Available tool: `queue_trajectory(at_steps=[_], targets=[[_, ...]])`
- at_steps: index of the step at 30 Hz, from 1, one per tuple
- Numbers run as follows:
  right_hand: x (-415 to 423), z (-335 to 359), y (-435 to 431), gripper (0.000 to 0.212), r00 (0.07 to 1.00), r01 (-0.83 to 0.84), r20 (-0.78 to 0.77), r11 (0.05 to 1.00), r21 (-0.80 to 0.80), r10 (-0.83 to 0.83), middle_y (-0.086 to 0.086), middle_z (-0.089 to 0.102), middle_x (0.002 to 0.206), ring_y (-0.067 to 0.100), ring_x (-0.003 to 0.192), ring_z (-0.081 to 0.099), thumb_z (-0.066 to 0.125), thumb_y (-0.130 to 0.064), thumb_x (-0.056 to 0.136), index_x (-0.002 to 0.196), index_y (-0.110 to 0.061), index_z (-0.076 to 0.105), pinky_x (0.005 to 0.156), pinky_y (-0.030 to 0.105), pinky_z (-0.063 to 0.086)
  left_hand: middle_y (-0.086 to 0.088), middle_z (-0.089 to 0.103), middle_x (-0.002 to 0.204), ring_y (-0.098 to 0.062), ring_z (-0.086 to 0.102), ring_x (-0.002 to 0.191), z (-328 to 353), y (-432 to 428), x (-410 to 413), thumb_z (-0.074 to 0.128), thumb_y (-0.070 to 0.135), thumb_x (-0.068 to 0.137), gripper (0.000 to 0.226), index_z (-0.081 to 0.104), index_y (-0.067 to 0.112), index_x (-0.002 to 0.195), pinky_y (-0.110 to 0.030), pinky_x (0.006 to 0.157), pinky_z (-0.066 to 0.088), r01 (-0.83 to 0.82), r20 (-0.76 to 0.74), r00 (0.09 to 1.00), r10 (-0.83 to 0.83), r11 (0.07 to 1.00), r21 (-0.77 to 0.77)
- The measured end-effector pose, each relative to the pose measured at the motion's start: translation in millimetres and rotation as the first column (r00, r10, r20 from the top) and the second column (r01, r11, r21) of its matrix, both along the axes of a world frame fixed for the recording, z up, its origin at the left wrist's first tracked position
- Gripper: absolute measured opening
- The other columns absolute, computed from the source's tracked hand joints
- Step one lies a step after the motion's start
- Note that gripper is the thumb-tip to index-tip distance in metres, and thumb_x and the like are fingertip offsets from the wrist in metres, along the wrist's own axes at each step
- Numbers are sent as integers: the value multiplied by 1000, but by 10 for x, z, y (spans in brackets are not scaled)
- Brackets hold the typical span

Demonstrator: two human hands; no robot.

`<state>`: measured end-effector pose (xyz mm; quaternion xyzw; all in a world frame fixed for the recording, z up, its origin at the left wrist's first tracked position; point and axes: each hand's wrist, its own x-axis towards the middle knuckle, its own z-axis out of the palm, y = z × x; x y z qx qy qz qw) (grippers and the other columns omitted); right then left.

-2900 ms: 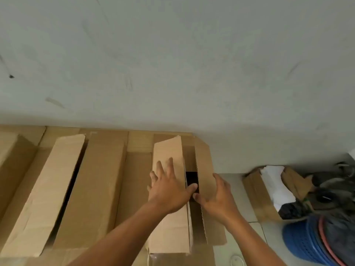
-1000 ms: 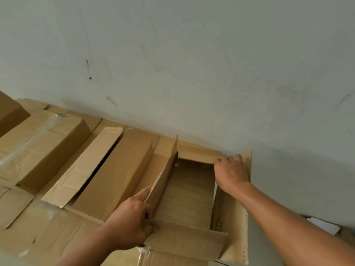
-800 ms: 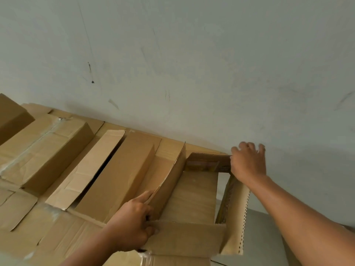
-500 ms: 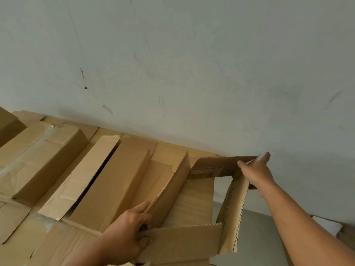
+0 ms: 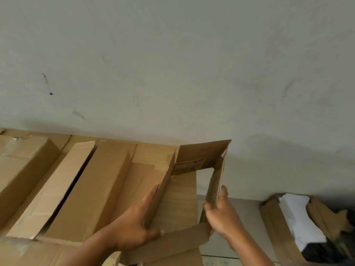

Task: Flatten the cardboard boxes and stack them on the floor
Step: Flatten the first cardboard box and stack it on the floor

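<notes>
- Currently the open box sits between the two hands, its four walls standing as a skewed frame with the top open toward the camera.
- The left hand grips the box's near left corner: its fingers lie straight up the outside of the left wall, and the thumb is hooked over the near wall.
- The right hand pinches the corrugated edge of the right wall, thumb on the inner side and fingers on the outer.
- Through the box, a cardboard sheet shows below, with pale wall visible at the far right corner.
- To the left of the left hand lie several long boxes, side by side and running toward the wall; one has a flap lying open.
- More flat cardboard lies under them, nearer than the left hand.
- To the right of the right hand, well apart on the floor, stands an open carton holding white paper.
</notes>
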<state>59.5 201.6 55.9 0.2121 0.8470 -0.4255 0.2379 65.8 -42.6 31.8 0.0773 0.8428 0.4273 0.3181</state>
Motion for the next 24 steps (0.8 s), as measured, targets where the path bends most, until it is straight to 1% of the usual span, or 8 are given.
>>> queue_trajectory(at_steps=[3,5,8,11,14,18,21,24], targets=[[226,-97,-103,81,997,75,38,994,-77,-73,2,26,163,28,144,36,48,-50,97,156,-32,-4,118,45,29,26,23,144,3,29,132,-33,74,21,67,44,89,97,-6,46,153,-17,111,23,-26,-82,996,26,1000,8],[334,-153,-181,69,988,152,16,983,-103,-151,3,26,162,28,145,33,42,-38,102,157,-32,1,118,47,29,21,22,154,-1,26,140,-70,61,47,60,29,95,84,2,46,153,-21,116,23,-53,-89,994,56,998,39],[428,-101,-319,61,962,259,-49,957,-129,-267,4,27,161,30,133,47,34,-18,106,157,-37,6,104,48,48,16,30,157,-4,26,144,-59,26,89,48,8,97,76,14,46,154,-24,119,22,-65,-50,996,69,995,81],[440,80,-486,67,964,233,-116,970,-68,-240,0,31,160,21,126,53,36,-11,105,156,-38,3,104,38,46,22,33,151,-3,26,143,11,60,140,45,10,98,71,20,49,152,-28,119,20,-15,-36,999,20,991,131],[446,231,-670,67,958,193,-203,979,-69,-203,-4,36,158,18,139,43,38,-31,105,156,-38,-5,112,36,36,27,43,146,3,33,139,44,125,215,48,14,95,69,29,57,146,-33,121,24,67,-58,997,-57,977,202],[450,229,-869,101,924,312,-189,942,-123,-331,0,21,163,23,146,31,53,-65,89,157,-22,-7,115,36,31,23,47,147,4,35,141,1,225,408,41,-8,84,81,42,49,142,-35,120,30,187,-195,973,-126,922,340],[500,115,-863,64,887,427,-203,904,18,-415,6,59,133,26,115,59,53,-31,96,150,-15,24,97,38,50,18,50,147,-1,34,143,-30,284,526,40,-2,76,76,47,39,140,-34,121,27,206,-199,971,-133,887,413],[636,109,-785,37,834,513,-256,858,35,-489,-2,61,101,21,90,57,42,-10,95,130,-18,47,79,33,49,13,47,150,-3,35,143,-80,251,559,53,16,76,71,45,26,146,-30,120,28,250,-101,968,-230,832,496]])
